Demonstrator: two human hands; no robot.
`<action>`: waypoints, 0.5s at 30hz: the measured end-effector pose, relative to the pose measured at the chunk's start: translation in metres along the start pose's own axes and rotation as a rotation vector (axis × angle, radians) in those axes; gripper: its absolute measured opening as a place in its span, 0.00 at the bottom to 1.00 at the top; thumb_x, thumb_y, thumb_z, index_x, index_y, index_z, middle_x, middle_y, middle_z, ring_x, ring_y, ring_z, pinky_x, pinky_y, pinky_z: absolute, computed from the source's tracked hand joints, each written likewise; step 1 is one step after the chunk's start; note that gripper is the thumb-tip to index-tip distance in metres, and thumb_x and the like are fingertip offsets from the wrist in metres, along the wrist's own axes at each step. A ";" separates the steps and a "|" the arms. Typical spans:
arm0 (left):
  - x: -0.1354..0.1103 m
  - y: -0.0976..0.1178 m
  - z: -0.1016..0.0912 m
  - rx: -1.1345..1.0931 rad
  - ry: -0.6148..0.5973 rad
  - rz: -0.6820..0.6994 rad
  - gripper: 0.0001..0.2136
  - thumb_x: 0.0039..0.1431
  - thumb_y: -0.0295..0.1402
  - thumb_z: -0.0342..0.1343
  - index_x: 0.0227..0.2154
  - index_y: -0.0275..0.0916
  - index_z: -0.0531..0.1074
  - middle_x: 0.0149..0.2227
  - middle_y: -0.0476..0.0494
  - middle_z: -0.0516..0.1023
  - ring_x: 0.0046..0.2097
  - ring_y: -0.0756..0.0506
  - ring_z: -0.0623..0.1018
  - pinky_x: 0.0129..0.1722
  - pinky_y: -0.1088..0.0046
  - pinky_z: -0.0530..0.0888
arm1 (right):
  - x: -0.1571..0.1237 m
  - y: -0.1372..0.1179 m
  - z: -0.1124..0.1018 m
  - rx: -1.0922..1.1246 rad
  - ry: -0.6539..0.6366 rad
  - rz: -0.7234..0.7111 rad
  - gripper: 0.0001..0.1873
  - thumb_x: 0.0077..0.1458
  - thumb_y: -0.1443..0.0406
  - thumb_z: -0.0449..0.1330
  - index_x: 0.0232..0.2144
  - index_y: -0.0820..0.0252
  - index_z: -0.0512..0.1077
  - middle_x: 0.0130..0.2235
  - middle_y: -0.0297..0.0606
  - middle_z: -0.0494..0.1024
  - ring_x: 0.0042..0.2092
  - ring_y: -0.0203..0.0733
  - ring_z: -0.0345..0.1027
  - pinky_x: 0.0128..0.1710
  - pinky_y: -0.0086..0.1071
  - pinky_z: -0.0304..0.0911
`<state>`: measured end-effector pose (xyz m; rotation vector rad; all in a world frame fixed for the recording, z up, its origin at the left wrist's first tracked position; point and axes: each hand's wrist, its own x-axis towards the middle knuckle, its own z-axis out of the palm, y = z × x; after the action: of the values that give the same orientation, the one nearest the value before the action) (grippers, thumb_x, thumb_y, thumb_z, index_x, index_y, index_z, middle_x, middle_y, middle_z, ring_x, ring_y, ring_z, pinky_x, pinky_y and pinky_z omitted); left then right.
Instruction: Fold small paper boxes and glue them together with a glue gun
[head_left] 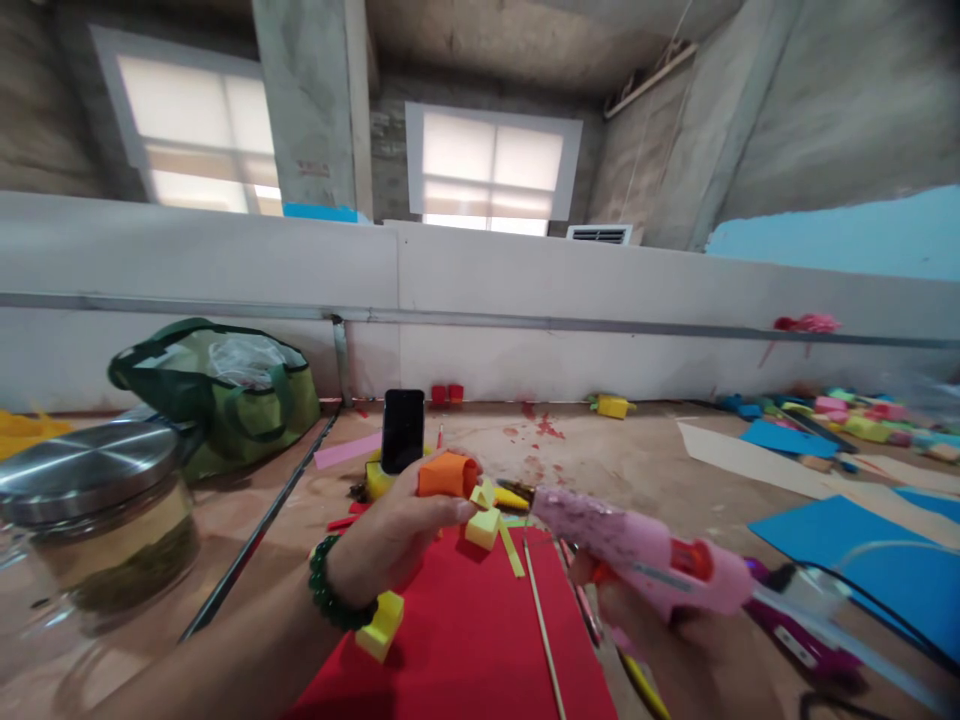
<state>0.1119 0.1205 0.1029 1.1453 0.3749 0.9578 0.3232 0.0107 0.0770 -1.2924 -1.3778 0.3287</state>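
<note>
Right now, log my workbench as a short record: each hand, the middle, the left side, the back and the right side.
Left hand: holding an orange paper tube; green beaded bracelet on the wrist
Right hand: gripping a pink glue gun, nozzle toward the left hand
Middle: red sheet with a thin stick
Left side: metal-lidded glass jar, green bag
Back: smartphone, screen dark
Right side: blue sheet

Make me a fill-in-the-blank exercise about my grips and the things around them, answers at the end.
The pink hot glue gun is in the ____ grip.
The orange paper piece is in the ____ grip.
The beaded bracelet is colored ____.
The sheet beneath the thin stick is colored ____.
Missing words: right; left; green; red.
</note>
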 end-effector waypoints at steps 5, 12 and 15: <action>0.000 0.001 -0.003 -0.042 -0.004 0.007 0.11 0.42 0.29 0.64 0.31 0.36 0.71 0.30 0.49 0.68 0.34 0.49 0.68 0.36 0.73 0.64 | 0.004 -0.017 0.012 0.009 -0.066 0.014 0.14 0.61 0.57 0.57 0.46 0.56 0.72 0.48 0.40 0.75 0.45 0.44 0.71 0.41 0.39 0.71; -0.002 0.012 -0.005 -0.019 0.050 0.044 0.09 0.44 0.29 0.64 0.29 0.37 0.72 0.30 0.48 0.70 0.35 0.48 0.69 0.39 0.72 0.66 | 0.007 -0.018 0.011 0.038 -0.031 0.036 0.13 0.53 0.52 0.61 0.38 0.48 0.79 0.31 0.37 0.81 0.32 0.48 0.76 0.25 0.35 0.72; -0.003 0.013 -0.006 0.014 0.065 0.058 0.12 0.44 0.31 0.64 0.33 0.36 0.73 0.33 0.46 0.71 0.37 0.47 0.70 0.41 0.71 0.67 | 0.009 -0.012 -0.003 0.054 0.041 0.050 0.17 0.52 0.50 0.60 0.37 0.52 0.78 0.29 0.38 0.81 0.26 0.44 0.74 0.17 0.31 0.66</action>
<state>0.1001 0.1230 0.1116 1.1450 0.4030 1.0468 0.3225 0.0128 0.0922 -1.2842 -1.2958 0.3693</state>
